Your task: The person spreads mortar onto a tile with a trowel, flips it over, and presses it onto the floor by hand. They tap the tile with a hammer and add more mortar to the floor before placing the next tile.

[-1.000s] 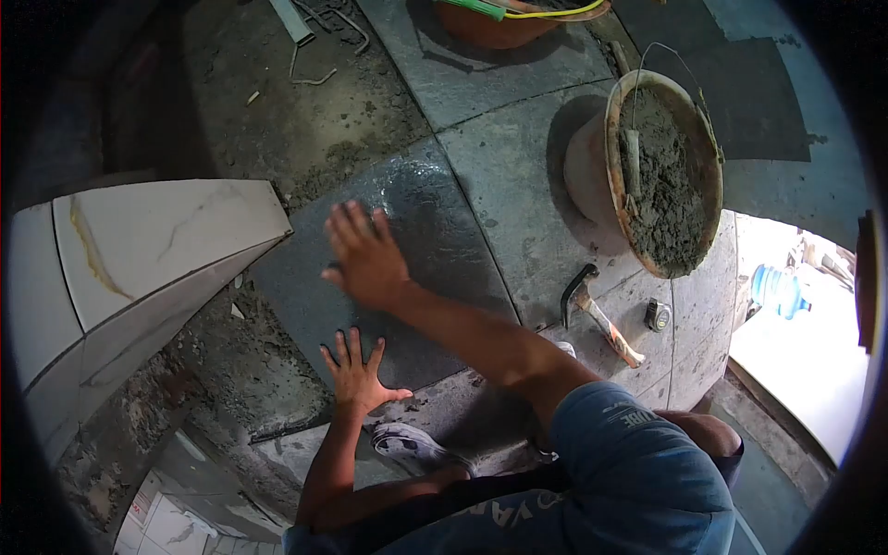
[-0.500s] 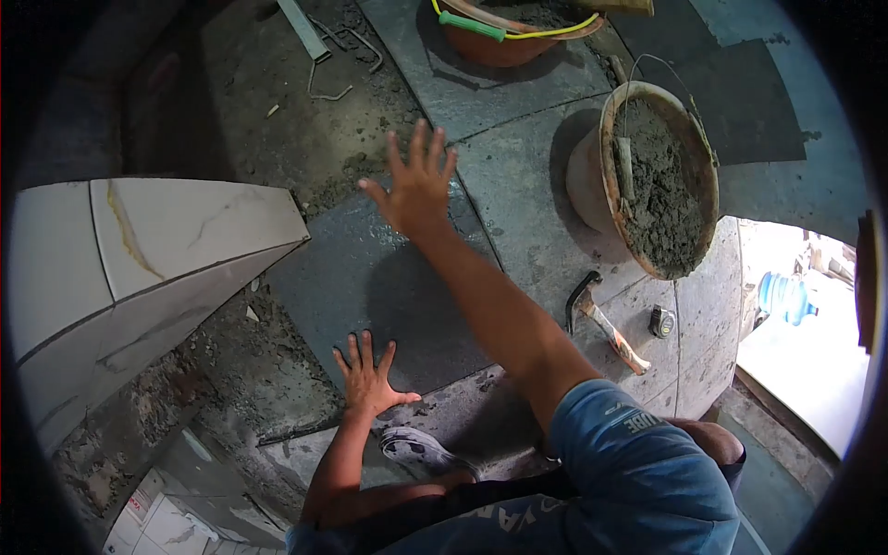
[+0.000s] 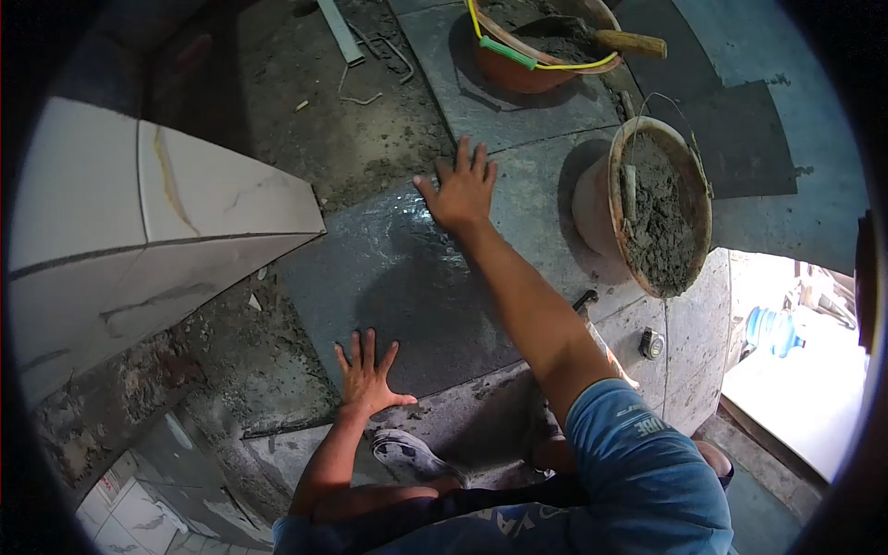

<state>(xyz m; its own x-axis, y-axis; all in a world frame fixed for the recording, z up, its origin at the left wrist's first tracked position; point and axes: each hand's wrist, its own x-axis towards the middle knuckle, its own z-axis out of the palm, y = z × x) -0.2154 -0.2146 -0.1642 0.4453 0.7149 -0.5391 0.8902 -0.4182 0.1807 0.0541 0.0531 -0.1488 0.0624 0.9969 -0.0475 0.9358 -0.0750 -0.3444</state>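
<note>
A dark grey floor tile lies in the middle of the view, with a wet shine on its upper part. My left hand rests on the tile's lower left, fingers spread. My right hand lies with fingers apart at the tile's upper right corner. Neither hand holds anything. Right of the tile stands a bucket of grey mortar. My right forearm and sleeve partly cover a hammer; beside it is a tape measure.
An orange basin holds mortar and a wooden-handled trowel at the top. A marble-look tiled block juts in from the left. Metal pieces lie on the rough floor. A blue water bottle is far right.
The head view has shifted, so the basin and trowel show more fully. My right hand has moved toward the tile's right edge. My left hand stays on the tile. My right arm now covers more of the hammer.
</note>
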